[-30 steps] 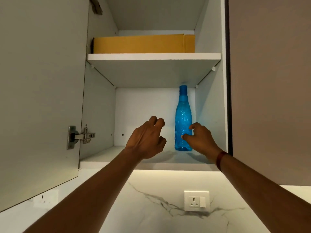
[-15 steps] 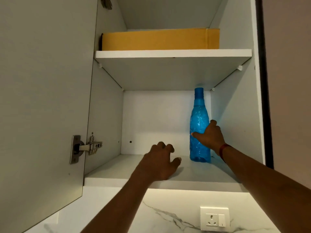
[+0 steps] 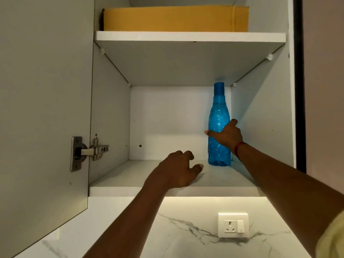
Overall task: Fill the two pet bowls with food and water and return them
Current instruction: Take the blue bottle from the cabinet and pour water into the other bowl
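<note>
Reaching: both arms up into an open wall cabinet, seen from below.
Right hand (image 3: 226,135): wrapped around the middle of the blue water bottle (image 3: 219,116), thumb across the near face, fingers curling round the far right side; red thread band (image 3: 239,148) on the wrist.
Blue water bottle: upright on the lower shelf (image 3: 130,185), at about 2 o'clock from the left hand, close to the cabinet's right wall and back panel; blue cap on; base looks to sit on the shelf, though cannot tell if it is just lifted.
Left hand (image 3: 176,170): loosely curled, holding nothing, palm down, resting on or just over the front of the lower shelf, thumb pointing toward the bottle's base at 3 o'clock; not touching the bottle.
Upper shelf (image 3: 189,37): at 12 o'clock, bearing a long yellow box (image 3: 175,18) that spans most of its width.
Cabinet door (image 3: 42,90): swung open at 9 o'clock, metal hinge (image 3: 89,151) showing on its inner face.
Wall below: white marble-look backsplash (image 3: 121,229) lit by a strip under the cabinet; white socket with switch (image 3: 233,228) at 5 o'clock from the left hand.
Pet bowls: out of view.
</note>
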